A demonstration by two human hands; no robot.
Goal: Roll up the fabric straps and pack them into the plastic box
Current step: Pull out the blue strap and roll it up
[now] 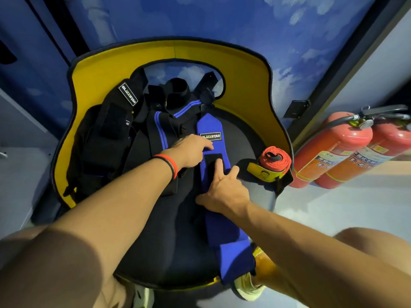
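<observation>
Right hand (224, 192) flat on blue strap (222, 218); left hand (189, 152) flat near its label end.

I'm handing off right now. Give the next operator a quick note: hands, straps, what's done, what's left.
Left hand: open, flat on the blue strap near its label.
Right hand: open, pressing the same strap lower down.
Blue strap lies flat and unrolled on the chair seat, its tail hanging over the front edge.
Done: one red strap sits rolled at the seat's right.
Left: roll the blue strap and the black straps piled behind. No plastic box in view.
</observation>
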